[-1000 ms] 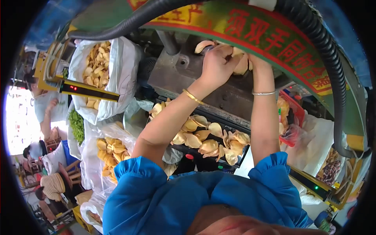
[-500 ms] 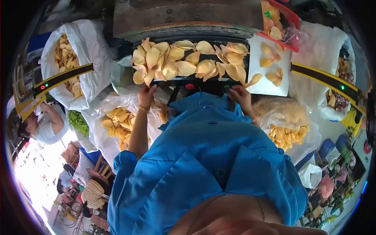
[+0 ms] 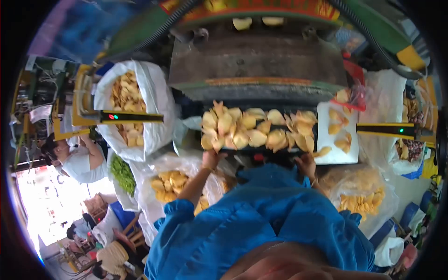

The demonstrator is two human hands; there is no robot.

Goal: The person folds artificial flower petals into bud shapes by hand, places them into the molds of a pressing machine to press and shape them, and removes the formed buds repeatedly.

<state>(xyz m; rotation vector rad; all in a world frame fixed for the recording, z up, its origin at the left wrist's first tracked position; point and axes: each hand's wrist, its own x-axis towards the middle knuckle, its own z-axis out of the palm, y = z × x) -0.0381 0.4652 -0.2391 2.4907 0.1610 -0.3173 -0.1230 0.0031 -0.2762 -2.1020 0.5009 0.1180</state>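
Note:
My left hand (image 3: 211, 159) is at the front left edge of a black tray, below a pile of pale yellow petal-shaped pieces (image 3: 256, 137). At the tray's front right corner is my right hand (image 3: 306, 165), its fingers curled beside a loose piece (image 3: 322, 151). Both hands are small and blurred, so whether they grip anything cannot be made out. Behind the tray stands a dark metal machine block (image 3: 256, 65). Two pale pieces (image 3: 242, 23) lie at its upper part.
A white sack (image 3: 158, 93) of pieces stands left, with plastic bags of pieces (image 3: 361, 200) on both sides. More pieces lie on a white board (image 3: 326, 140). A red basket (image 3: 355, 77) is behind it. Yellow-black sensor bars (image 3: 387, 129) flank the tray. Another person (image 3: 84, 161) is at far left.
Both hands have come down from the machine to the tray's front edge. Since the middle frame the view has tilted up and shifted, showing more of the machine; the hands remain at the edge.

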